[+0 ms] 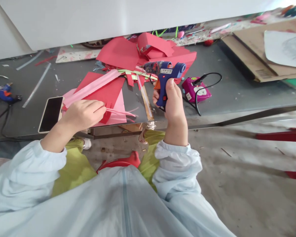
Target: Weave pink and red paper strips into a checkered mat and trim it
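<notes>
My right hand [174, 102] is wrapped round the handle of a blue hot glue gun [165, 80], raised over the table edge with its nozzle to the left and a small red light lit. In my left hand [85, 113] are thin pink paper strips [120, 113], pinched so that their loose ends point right. Under that hand lie red paper [98, 87] and pink paper [119, 98], with a long folded pink strip [96, 86] across them. A phone [51, 113] with a dark screen rests just left of the left hand.
A magenta power socket box [196, 90] with a black cable stands right of the glue gun. Crumpled red paper [120, 52] is heaped behind. Another blue glue gun [2, 93] lies far left, near clear glue sticks [37, 85]. Cardboard [251, 56] lies at right.
</notes>
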A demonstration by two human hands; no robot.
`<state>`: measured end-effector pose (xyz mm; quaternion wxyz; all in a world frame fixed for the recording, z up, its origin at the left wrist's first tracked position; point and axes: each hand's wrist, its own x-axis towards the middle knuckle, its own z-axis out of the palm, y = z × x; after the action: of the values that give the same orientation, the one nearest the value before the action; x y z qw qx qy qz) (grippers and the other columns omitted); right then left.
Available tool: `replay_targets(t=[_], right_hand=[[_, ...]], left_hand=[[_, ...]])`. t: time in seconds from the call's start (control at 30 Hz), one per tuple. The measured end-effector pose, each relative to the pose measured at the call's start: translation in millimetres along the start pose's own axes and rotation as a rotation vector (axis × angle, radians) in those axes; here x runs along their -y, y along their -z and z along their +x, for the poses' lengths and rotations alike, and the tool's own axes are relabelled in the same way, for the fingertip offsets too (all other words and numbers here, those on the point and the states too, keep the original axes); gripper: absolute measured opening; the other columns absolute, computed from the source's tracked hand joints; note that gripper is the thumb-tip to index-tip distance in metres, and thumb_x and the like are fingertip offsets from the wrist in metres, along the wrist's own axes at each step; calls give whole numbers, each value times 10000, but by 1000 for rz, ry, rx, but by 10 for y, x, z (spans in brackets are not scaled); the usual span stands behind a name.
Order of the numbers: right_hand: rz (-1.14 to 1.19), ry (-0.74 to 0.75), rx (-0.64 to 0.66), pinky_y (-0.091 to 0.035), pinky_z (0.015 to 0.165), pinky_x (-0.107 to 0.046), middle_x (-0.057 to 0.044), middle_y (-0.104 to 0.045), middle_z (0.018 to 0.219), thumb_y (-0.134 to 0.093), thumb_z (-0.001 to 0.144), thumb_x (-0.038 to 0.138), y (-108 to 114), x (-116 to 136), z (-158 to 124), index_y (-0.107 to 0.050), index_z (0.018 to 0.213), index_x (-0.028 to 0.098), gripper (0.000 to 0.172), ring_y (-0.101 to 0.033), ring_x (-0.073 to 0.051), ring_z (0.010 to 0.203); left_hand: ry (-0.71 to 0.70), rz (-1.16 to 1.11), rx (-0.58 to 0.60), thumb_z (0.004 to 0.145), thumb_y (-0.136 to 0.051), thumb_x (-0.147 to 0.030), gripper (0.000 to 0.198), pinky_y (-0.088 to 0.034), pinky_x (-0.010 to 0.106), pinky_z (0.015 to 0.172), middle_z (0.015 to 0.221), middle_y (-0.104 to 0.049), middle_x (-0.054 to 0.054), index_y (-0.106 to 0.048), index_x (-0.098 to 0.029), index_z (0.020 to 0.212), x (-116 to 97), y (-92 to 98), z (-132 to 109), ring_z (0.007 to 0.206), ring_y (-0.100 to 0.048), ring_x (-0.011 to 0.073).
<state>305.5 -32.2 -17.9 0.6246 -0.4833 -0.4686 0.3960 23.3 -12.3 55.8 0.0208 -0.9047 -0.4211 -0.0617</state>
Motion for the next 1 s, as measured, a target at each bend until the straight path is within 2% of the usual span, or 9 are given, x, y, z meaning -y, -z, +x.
replay_targets(t=[0.1,0.2,0.23,0.3,0.47,0.67,0.77,0.87,1.0], right_hand=[[52,31,39,-442,478,-322,19,-425,635,-379,823,866,64,-62,42,-489,891,283,596,-552,-168,567],[70,43,36,-445,479,-313,25,-419,626,-391,811,872,71,-92,64,-486,880,282,602,-553,-165,570],[67,38,28,-446,483,-312,26,-419,624,-389,801,881,59,-90,64,-483,869,280,613,-557,-166,576],[62,27,6,-444,486,-309,26,-425,619,-378,784,900,22,-73,55,-474,846,275,636,-563,-166,583],[85,0,-29,-453,490,-304,26,-448,615,-344,790,903,-62,-21,27,-441,803,269,641,-571,-153,577],[90,-2,-24,-499,527,-320,-2,-502,648,-366,806,882,-78,21,25,-443,785,266,622,-662,-193,736],[108,3,-30,-498,526,-328,-18,-519,653,-403,809,868,-71,39,29,-438,768,266,604,-685,-221,813],[74,-2,-28,-497,530,-340,-30,-550,680,-395,813,868,-65,38,42,-439,765,270,601,-693,-228,830],[84,5,-31,-465,499,-334,-13,-530,644,-410,827,849,-56,15,58,-430,764,274,579,-678,-210,739]], left_hand=[[-122,32,149,1036,-296,-322,432,-542,431,956,1169,-757,53,-718,-234,1008,59,-10,-68,1013,-666,165],[-233,-23,95,1028,-394,-327,344,-563,422,969,1126,-774,40,-723,-232,993,182,-82,-111,1027,-684,155],[-327,-36,68,1012,-431,-332,323,-592,408,913,1052,-788,38,-732,-237,944,236,-115,-114,958,-706,159],[-409,-51,60,1001,-458,-289,281,-598,404,914,1035,-789,41,-734,-243,985,346,-177,-106,931,-720,158],[-496,4,139,1006,-401,-259,327,-591,424,905,998,-783,48,-712,-252,1104,571,-249,-10,872,-689,158],[-460,98,231,1000,-280,-292,456,-518,350,614,787,-738,39,-730,-264,932,717,-288,164,662,-568,154],[-433,103,211,997,-292,-323,453,-494,343,594,768,-736,35,-732,-251,917,748,-353,207,647,-571,154],[-356,85,136,984,-374,-376,389,-511,357,610,843,-772,31,-741,-249,963,742,-441,197,684,-639,166],[-258,-44,-51,954,-457,-416,350,-557,341,646,844,-797,11,-769,-266,904,665,-538,147,728,-728,178]])
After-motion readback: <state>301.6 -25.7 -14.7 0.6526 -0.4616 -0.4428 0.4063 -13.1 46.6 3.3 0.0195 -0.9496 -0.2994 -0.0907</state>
